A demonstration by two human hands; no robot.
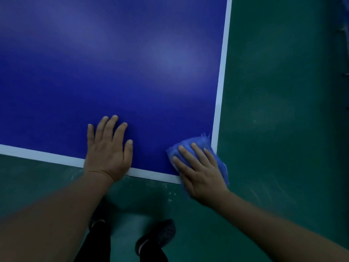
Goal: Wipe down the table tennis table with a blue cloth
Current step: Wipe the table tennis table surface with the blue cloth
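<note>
We stand at the near right corner of a table tennis table [117,69], its deep blue top edged by a white line [221,76] running along the right side and the near end. Our right hand [200,173] lies flat on a blue cloth [196,142], fingers straight and spread, pressing it onto the tabletop right at the corner where the two white lines meet. The cloth is bunched beneath the palm; its frayed far edge pokes out ahead of the fingertips, and part of it spills over the table's right edge and near edge. Our left hand [107,148] rests palm down on the bare blue surface a little to the left, fingers extended and slightly apart, holding nothing, with the heel of the hand across the near white line. Both forearms reach in from the bottom of the view. Below the table edge, a green floor [283,129] shows pale scuffs, and a dark shoe [156,237] and black trouser legs are visible.
</note>
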